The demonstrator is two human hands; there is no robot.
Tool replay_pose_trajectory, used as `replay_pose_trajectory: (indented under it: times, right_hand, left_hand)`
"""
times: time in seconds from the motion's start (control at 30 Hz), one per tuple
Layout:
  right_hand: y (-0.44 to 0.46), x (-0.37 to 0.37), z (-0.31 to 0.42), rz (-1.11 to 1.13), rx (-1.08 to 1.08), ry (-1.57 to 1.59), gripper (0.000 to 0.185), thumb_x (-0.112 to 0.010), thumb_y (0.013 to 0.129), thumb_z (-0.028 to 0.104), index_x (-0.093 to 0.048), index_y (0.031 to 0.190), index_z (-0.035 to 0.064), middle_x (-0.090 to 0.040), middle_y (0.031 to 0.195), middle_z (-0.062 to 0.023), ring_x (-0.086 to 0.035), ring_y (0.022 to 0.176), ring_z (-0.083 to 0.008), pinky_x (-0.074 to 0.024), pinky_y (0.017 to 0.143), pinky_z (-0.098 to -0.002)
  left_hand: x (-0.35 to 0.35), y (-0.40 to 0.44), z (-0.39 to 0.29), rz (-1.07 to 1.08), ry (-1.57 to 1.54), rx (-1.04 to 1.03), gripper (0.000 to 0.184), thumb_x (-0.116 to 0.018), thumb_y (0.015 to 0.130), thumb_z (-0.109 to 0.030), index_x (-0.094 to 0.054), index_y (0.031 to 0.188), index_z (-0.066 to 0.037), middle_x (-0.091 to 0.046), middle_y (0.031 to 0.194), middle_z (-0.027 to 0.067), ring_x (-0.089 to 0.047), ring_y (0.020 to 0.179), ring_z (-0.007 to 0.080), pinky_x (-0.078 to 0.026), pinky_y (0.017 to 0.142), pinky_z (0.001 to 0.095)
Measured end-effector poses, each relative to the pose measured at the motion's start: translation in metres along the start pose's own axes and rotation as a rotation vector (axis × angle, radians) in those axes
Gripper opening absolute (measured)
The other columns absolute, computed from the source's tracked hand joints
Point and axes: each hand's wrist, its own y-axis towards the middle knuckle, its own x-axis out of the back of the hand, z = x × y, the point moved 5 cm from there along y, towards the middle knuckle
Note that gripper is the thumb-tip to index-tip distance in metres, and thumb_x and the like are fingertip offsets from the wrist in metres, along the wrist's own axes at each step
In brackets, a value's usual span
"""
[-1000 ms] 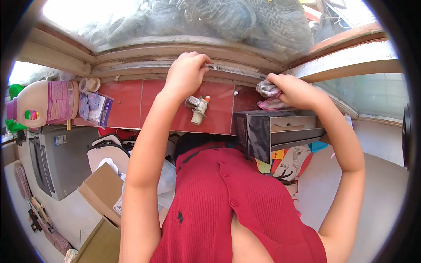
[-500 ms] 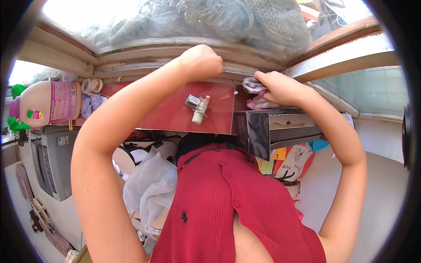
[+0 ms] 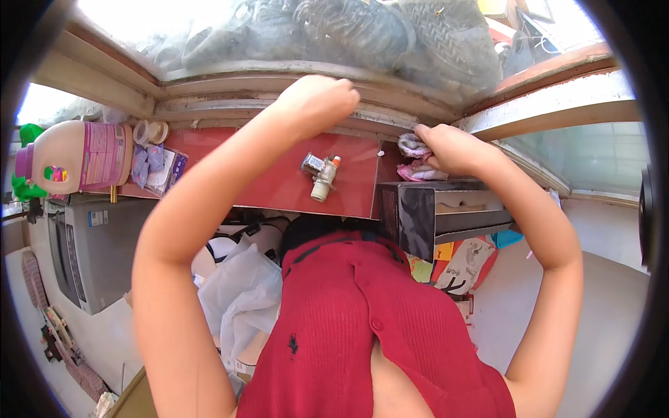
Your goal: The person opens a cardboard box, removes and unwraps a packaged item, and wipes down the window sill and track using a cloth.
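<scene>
My left hand [image 3: 319,103] is closed over the wooden window sill [image 3: 240,90], its fingers curled away from view. Whatever it holds, if anything, is hidden. To the right, my right hand [image 3: 456,150] grips a crumpled grey, white and pink cloth [image 3: 416,157] against the window corner, just above a dark open box [image 3: 416,212]. Between and below the hands, a small off-white plastic valve [image 3: 323,182] with a metal-and-blue coil part and an orange tip lies on the red tabletop [image 3: 268,184]. Neither hand touches it.
At the left stand a large detergent jug [image 3: 104,157], tape rolls [image 3: 151,132] and small packets [image 3: 157,169]. A grey machine [image 3: 101,251] sits below them. A white plastic bag [image 3: 240,282] lies under the table's edge. Dusty window glass [image 3: 279,38] with shoes behind it rises ahead.
The view has shifted slightly, so the table items appear a little lower and farther right. My left fist has turned slightly, and my right hand still grips the cloth.
</scene>
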Motion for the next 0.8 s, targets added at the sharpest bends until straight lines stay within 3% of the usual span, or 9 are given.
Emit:
replay_pose_trajectory:
  times: [0.07,0.17,0.23,0.3,0.4,0.5,0.57,0.63,0.8]
  right_hand:
    - [-0.006,0.002,-0.002,-0.021,-0.039,-0.008,0.029,-0.063,0.079,0.01,-0.051,0.102,-0.0028,-0.065,0.086,-0.0289,-0.062,0.089,-0.0465,-0.0486,0.077,-0.0516]
    - [-0.003,-0.005,-0.008,0.001,-0.09,-0.055,0.031,-0.063,0.078,0.009,-0.052,0.104,-0.0031,-0.065,0.087,-0.0292,-0.062,0.089,-0.0461,-0.0487,0.078,-0.0509]
    - [0.001,-0.006,0.001,0.03,-0.004,0.081,0.032,-0.064,0.078,0.009,-0.052,0.106,-0.0025,-0.065,0.088,-0.0295,-0.063,0.089,-0.0454,-0.0488,0.078,-0.0506]
    - [0.001,0.002,0.011,0.027,0.041,0.115,0.03,-0.063,0.078,0.006,-0.052,0.105,-0.0011,-0.065,0.09,-0.0275,-0.063,0.091,-0.0439,-0.0489,0.08,-0.049]
    - [-0.016,0.045,0.028,-0.553,0.218,0.105,0.037,-0.064,0.074,-0.001,-0.053,0.109,0.0045,-0.059,0.097,-0.0202,-0.059,0.094,-0.0401,-0.0498,0.079,-0.0461]
    - [-0.019,0.059,0.039,-0.756,0.243,-0.2,0.047,-0.067,0.073,-0.001,-0.054,0.117,0.0081,-0.057,0.103,-0.0153,-0.062,0.09,-0.0354,-0.0524,0.072,-0.0428]
    - [0.003,0.033,0.022,-0.632,0.135,-0.285,0.044,-0.067,0.074,0.001,-0.056,0.116,0.0081,-0.056,0.106,-0.0153,-0.063,0.09,-0.0365,-0.0534,0.072,-0.0429]
    - [0.017,0.01,0.024,-0.481,0.078,-0.096,0.039,-0.055,0.081,-0.004,-0.055,0.119,0.0056,-0.055,0.109,-0.0195,-0.061,0.094,-0.0403,-0.0525,0.077,-0.0469]
    - [0.048,0.001,0.033,-0.581,0.186,0.013,0.039,-0.051,0.082,-0.005,-0.055,0.12,0.0011,-0.061,0.104,-0.0203,-0.061,0.098,-0.0395,-0.0497,0.085,-0.045]
  left_hand:
    - [-0.007,-0.032,0.005,-0.134,-0.243,0.158,0.011,-0.061,0.086,-0.01,-0.061,0.093,-0.002,-0.066,0.096,0.0148,-0.066,0.092,0.0337,-0.054,0.077,0.0418]
    - [-0.015,-0.08,-0.004,-0.354,-0.66,0.291,0.032,-0.062,0.086,-0.001,-0.058,0.117,-0.002,-0.065,0.105,0.0166,-0.066,0.094,0.0288,-0.053,0.082,0.0395]
    - [-0.025,-0.108,-0.013,-0.381,-0.875,0.479,0.045,-0.064,0.087,-0.002,-0.052,0.13,-0.002,-0.064,0.112,0.0163,-0.065,0.098,0.0251,-0.053,0.085,0.0369]
    - [-0.031,-0.128,-0.029,-0.467,-0.872,0.622,0.05,-0.07,0.086,-0.011,-0.051,0.131,0.001,-0.061,0.12,0.017,-0.061,0.107,0.0261,-0.049,0.093,0.0363]
    - [-0.048,-0.145,-0.056,-0.535,-0.78,0.759,0.067,-0.079,0.078,-0.023,-0.047,0.132,0.002,-0.055,0.126,0.0188,-0.056,0.115,0.0292,-0.046,0.095,0.0386]
    - [-0.065,-0.14,-0.079,-0.465,-0.828,0.903,0.086,-0.084,0.069,-0.036,-0.041,0.134,0.002,-0.05,0.128,0.0216,-0.049,0.119,0.0386,-0.042,0.101,0.0458]
    - [-0.073,-0.132,-0.089,-0.509,-0.789,0.87,0.083,-0.084,0.068,-0.033,-0.042,0.132,0.0,-0.05,0.126,0.0207,-0.05,0.116,0.0382,-0.043,0.097,0.0466]
    - [-0.074,-0.13,-0.092,-0.577,-0.622,0.852,0.077,-0.086,0.067,-0.028,-0.045,0.126,-0.001,-0.053,0.119,0.0188,-0.054,0.107,0.0353,-0.047,0.09,0.0439]
    - [-0.075,-0.131,-0.085,-0.606,-0.689,0.836,0.066,-0.081,0.065,-0.015,-0.049,0.121,-0.002,-0.056,0.114,0.0163,-0.057,0.104,0.0347,-0.049,0.087,0.0429]
